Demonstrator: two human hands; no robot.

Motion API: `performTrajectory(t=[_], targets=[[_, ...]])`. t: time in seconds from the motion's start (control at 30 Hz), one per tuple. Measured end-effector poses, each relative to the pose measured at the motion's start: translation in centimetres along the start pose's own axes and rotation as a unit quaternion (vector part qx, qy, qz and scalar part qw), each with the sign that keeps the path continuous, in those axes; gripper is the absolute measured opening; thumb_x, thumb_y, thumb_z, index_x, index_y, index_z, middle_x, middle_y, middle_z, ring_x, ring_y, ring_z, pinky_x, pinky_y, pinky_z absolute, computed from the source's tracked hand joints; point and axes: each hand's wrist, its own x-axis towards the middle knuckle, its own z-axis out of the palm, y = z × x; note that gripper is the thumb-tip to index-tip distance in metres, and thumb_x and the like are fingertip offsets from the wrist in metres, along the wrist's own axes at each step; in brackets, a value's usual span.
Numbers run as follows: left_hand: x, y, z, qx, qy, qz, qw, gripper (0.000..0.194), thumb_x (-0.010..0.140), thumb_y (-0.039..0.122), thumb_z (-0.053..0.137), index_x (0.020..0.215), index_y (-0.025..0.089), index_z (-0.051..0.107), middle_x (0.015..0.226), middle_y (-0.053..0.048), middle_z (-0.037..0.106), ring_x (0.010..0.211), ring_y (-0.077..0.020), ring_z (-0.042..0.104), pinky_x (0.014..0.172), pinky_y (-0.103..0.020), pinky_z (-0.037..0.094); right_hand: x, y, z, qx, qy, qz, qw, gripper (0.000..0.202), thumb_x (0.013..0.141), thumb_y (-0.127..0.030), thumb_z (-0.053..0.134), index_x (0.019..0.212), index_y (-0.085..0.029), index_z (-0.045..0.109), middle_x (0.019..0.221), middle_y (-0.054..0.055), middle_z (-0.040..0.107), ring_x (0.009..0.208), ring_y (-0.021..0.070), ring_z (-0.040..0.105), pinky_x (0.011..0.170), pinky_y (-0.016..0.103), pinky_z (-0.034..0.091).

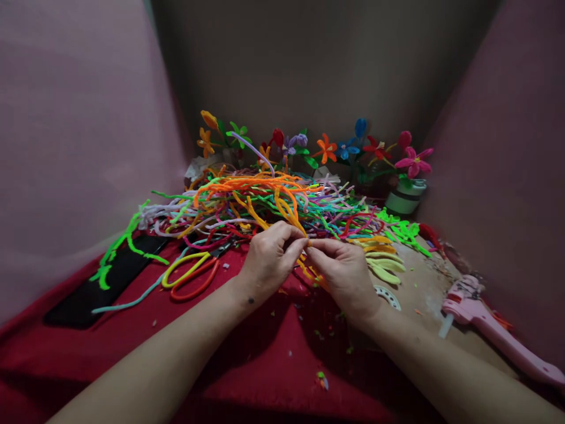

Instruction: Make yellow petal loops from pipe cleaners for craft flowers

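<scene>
My left hand (pixel 272 253) and my right hand (pixel 342 274) meet above the front of the heap, thumbs and forefingers pinched together. Between their fingertips is a yellow-orange pipe cleaner (pixel 286 207), bent into loops that stand up behind the fingers. More of the same colour hangs below, partly hidden by my right hand. Just behind lies a tangled heap of many-coloured pipe cleaners (pixel 220 222), with bright orange ones on top. Pale yellow looped pieces (pixel 385 268) lie to the right of my right hand.
Scissors (pixel 194 277) with yellow and red handles lie left, near a flat black object (pixel 83 300) under green pipe cleaners (pixel 128 238). On the right, a pink glue gun (pixel 489 330) rests on a brown board (pixel 419 294). Pipe-cleaner flowers (pixel 326 148) and a pale pot (pixel 405 197) stand behind.
</scene>
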Motion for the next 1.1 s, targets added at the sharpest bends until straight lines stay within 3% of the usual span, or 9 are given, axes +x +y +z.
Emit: performTrajectory(t=[0.1,0.2,0.37,0.47,0.67,0.8,1.0,1.1], targets=[[-0.1,0.1,0.1,-0.005,-0.002,-0.033,0.999,0.010,0.078,0.019,0.055,0.070,0.015,0.060,0.066,0.000,0.059,0.062,-0.0099,0.055,0.059,-0.021,0.041,0.0,-0.1,0.1,-0.052,0.009,-0.053,0.997,0.018,0.073,-0.019,0.060,0.084,-0.015,0.073,0.080,0.004,0.071,0.071,0.0148,0.061,0.067,0.025,0.046],[0.1,0.5,0.0,-0.084,-0.031,-0.130,0.987,0.011,0.075,0.021,0.055,0.066,0.015,0.058,0.061,0.001,0.057,0.055,-0.0088,0.051,0.053,-0.020,0.039,-0.1,-0.2,0.1,-0.072,0.010,-0.066,0.995,0.018,0.074,-0.018,0.059,0.084,-0.015,0.073,0.080,0.003,0.072,0.070,0.0148,0.062,0.066,0.025,0.046],[0.8,1.2,-0.5,-0.267,-0.101,-0.331,0.899,0.016,0.070,0.026,0.057,0.061,0.014,0.054,0.046,0.005,0.046,0.039,-0.0050,0.037,0.039,-0.018,0.027,-0.1,-0.1,-0.1,-0.036,-0.008,-0.019,0.999,0.018,0.074,-0.022,0.060,0.084,-0.015,0.072,0.077,0.003,0.072,0.067,0.0144,0.061,0.061,0.024,0.046],[0.9,1.2,-0.7,-0.323,-0.109,-0.369,0.865,0.014,0.068,0.027,0.059,0.063,0.014,0.055,0.044,0.006,0.043,0.036,-0.0042,0.033,0.037,-0.018,0.022,-0.1,-0.1,-0.1,-0.029,-0.006,-0.002,1.000,0.018,0.074,-0.023,0.060,0.083,-0.014,0.072,0.073,0.003,0.071,0.064,0.0130,0.059,0.059,0.023,0.045],[0.8,0.9,-0.7,-0.404,-0.119,-0.430,0.798,0.014,0.063,0.024,0.064,0.064,0.015,0.053,0.045,0.007,0.041,0.035,-0.0037,0.033,0.038,-0.018,0.025,-0.2,-0.3,-0.1,-0.016,-0.009,0.015,1.000,0.018,0.073,-0.023,0.061,0.083,-0.014,0.072,0.070,0.002,0.068,0.060,0.0107,0.055,0.056,0.022,0.043],[0.8,0.9,-0.6,-0.407,-0.123,-0.408,0.808,0.014,0.064,0.024,0.062,0.063,0.015,0.051,0.043,0.008,0.038,0.035,-0.0038,0.030,0.036,-0.018,0.023,-0.2,-0.5,-0.1,-0.016,-0.006,0.023,1.000,0.018,0.072,-0.023,0.061,0.081,-0.013,0.072,0.066,0.001,0.066,0.057,0.0095,0.051,0.053,0.021,0.041],[0.6,1.1,-0.5,-0.289,-0.112,-0.312,0.898,0.004,0.067,0.019,0.055,0.068,0.015,0.054,0.050,0.006,0.047,0.041,-0.0059,0.040,0.040,-0.019,0.030,-0.1,-0.7,-0.1,0.009,-0.003,0.044,0.999,0.015,0.070,-0.021,0.060,0.077,-0.014,0.072,0.061,-0.001,0.063,0.053,0.0089,0.049,0.052,0.021,0.039],[0.5,1.2,-0.3,-0.259,-0.100,-0.274,0.921,0.006,0.070,0.020,0.054,0.070,0.014,0.056,0.054,0.005,0.049,0.045,-0.0058,0.040,0.042,-0.018,0.032,-0.1,-0.7,-0.1,0.025,-0.002,0.054,0.998,0.014,0.070,-0.020,0.060,0.075,-0.014,0.072,0.058,-0.001,0.061,0.051,0.0083,0.047,0.051,0.021,0.038]])
